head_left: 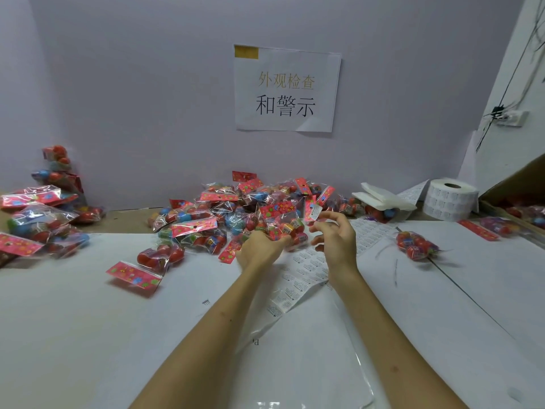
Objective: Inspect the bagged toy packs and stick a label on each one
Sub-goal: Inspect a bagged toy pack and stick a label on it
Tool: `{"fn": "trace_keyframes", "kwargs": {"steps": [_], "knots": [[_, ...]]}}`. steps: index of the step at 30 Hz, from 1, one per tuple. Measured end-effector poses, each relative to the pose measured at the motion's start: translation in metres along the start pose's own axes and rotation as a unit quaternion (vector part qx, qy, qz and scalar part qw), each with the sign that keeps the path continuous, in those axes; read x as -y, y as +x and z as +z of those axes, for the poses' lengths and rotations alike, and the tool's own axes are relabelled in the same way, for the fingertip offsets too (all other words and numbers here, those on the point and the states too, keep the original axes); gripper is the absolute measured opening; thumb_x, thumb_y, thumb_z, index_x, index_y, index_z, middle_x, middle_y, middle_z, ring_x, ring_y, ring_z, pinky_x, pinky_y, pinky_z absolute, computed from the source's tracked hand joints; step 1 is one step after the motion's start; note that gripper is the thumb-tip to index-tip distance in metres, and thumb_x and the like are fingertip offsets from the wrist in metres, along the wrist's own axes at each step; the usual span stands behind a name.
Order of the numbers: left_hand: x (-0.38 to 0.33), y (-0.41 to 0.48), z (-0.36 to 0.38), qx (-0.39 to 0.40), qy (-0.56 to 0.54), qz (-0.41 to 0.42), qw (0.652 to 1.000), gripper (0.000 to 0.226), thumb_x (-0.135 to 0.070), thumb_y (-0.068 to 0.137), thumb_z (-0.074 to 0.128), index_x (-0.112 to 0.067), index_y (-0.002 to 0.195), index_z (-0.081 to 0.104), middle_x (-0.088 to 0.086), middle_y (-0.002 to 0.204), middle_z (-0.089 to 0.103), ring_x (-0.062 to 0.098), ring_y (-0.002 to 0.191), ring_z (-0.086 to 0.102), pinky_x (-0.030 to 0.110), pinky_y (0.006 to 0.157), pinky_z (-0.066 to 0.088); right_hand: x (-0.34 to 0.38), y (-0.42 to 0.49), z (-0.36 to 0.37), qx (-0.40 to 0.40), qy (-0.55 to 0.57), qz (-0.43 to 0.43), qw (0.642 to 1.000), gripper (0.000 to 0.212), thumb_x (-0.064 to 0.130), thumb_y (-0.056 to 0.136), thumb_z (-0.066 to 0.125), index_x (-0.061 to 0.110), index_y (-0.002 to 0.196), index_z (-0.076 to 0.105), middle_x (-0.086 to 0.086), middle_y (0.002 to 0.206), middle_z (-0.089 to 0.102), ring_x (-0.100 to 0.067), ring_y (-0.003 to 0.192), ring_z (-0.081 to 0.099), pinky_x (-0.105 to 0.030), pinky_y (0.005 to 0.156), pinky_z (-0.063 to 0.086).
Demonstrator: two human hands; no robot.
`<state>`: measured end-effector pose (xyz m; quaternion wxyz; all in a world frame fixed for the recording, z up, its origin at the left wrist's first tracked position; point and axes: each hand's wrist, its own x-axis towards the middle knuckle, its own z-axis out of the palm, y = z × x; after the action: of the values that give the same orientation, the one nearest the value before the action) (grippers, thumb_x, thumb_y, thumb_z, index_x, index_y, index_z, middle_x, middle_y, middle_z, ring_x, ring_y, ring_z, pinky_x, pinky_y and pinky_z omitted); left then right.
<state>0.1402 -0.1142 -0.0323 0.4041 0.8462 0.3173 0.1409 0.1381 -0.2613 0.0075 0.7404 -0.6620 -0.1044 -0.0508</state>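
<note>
Gripped in the left hand [259, 249] was a toy pack [287, 227]; the right hand [336, 234] (fingers loosely curled, nothing visibly held) hovered just beside its white label [316, 212].

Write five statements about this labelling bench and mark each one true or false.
1. A label roll stands at the right side of the table. True.
2. The left hand holds nothing. False: it grips a toy pack.
3. A paper sign hangs on the wall behind the pile of packs. True.
4. The label strip lies at the far left edge of the table. False: it lies mid-table, partly under the right hand.
5. A lone pack lies apart from the pile, to the right of the right hand. True.
</note>
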Motion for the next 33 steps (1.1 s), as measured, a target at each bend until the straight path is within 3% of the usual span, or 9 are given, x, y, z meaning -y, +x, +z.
{"fn": "trace_keyframes", "kwargs": {"steps": [3,6,9,11,13,16,19,23,33], "knots": [[-0.005,-0.006,0.004,-0.008,0.026,-0.018,0.999,0.06,-0.078,0.077,0.065,-0.02,0.084,0.074,-0.005,0.087,0.072,0.02,0.096,0.061,0.038,0.09,0.028,-0.001,0.001,0.0,0.005,-0.004,-0.002,1.0,0.018,0.01,0.094,0.062,0.016,0.11,0.062,0.014,0.064,0.07,0.0,0.05,0.059,-0.028,0.062,0.048],[-0.009,-0.013,0.007,-0.044,0.001,-0.027,0.999,0.046,-0.071,0.08,0.069,-0.029,0.095,0.076,-0.01,0.096,0.072,0.019,0.107,0.059,0.038,0.092,0.027,-0.002,0.0,0.0,0.005,-0.002,-0.004,1.0,0.017,0.009,0.094,0.061,0.017,0.109,0.062,0.012,0.065,0.07,-0.001,0.05,0.059,-0.03,0.063,0.048],[-0.004,-0.021,0.006,-0.066,-0.053,0.009,0.996,0.032,-0.058,0.084,0.073,-0.032,0.101,0.073,-0.015,0.098,0.072,0.01,0.1,0.06,0.033,0.094,0.028,-0.003,0.002,0.0,0.002,0.003,-0.003,1.0,0.015,0.009,0.094,0.062,0.018,0.106,0.062,0.01,0.066,0.07,-0.002,0.05,0.06,-0.031,0.065,0.048],[0.0,-0.023,-0.002,-0.056,-0.119,0.03,0.991,0.028,-0.046,0.085,0.077,-0.027,0.104,0.07,-0.011,0.099,0.073,0.008,0.09,0.062,0.022,0.082,0.038,-0.001,0.003,-0.001,-0.006,0.007,-0.003,1.0,0.016,0.01,0.093,0.063,0.019,0.106,0.062,0.009,0.07,0.07,-0.002,0.051,0.059,-0.031,0.066,0.049],[0.002,-0.023,-0.016,-0.029,-0.211,0.049,0.976,0.03,-0.033,0.086,0.08,-0.016,0.108,0.067,0.0,0.102,0.072,0.016,0.087,0.067,0.03,0.074,0.055,0.0,0.004,-0.001,-0.014,0.014,-0.005,1.0,0.016,0.009,0.092,0.063,0.019,0.104,0.062,0.006,0.073,0.07,-0.005,0.053,0.059,-0.03,0.064,0.049],[0.012,-0.031,-0.036,0.007,-0.325,0.05,0.944,0.027,-0.029,0.087,0.079,-0.016,0.106,0.066,0.003,0.103,0.072,0.019,0.076,0.067,0.025,0.057,0.051,-0.002,0.005,-0.002,-0.041,0.015,-0.001,0.999,0.017,0.009,0.091,0.063,0.023,0.1,0.061,0.003,0.083,0.069,-0.011,0.066,0.061,-0.029,0.066,0.048],[0.024,-0.043,-0.049,0.068,-0.401,0.027,0.913,0.024,-0.034,0.086,0.079,-0.022,0.105,0.07,-0.005,0.098,0.074,0.014,0.067,0.065,0.028,0.063,0.046,-0.001,0.005,-0.002,-0.017,0.011,0.036,0.999,0.023,0.018,0.093,0.066,0.022,0.113,0.057,0.0,0.106,0.067,-0.014,0.088,0.064,-0.03,0.073,0.048],[0.017,-0.051,-0.053,0.091,-0.435,0.043,0.895,0.022,-0.03,0.088,0.077,-0.02,0.106,0.07,-0.002,0.094,0.075,0.013,0.066,0.063,0.027,0.065,0.047,-0.001,0.0,0.003,0.089,0.035,0.069,0.993,0.046,0.03,0.092,0.071,0.024,0.132,0.048,0.002,0.115,0.068,-0.017,0.106,0.068,-0.037,0.089,0.053],[0.012,-0.066,-0.05,0.098,-0.432,0.064,0.894,0.035,-0.037,0.088,0.076,-0.018,0.116,0.067,0.002,0.103,0.075,0.017,0.079,0.065,0.03,0.071,0.048,-0.001,-0.003,0.008,0.092,0.06,0.047,0.993,0.05,0.014,0.091,0.073,0.02,0.134,0.049,-0.009,0.113,0.073,-0.026,0.097,0.074,-0.03,0.077,0.06]]}}
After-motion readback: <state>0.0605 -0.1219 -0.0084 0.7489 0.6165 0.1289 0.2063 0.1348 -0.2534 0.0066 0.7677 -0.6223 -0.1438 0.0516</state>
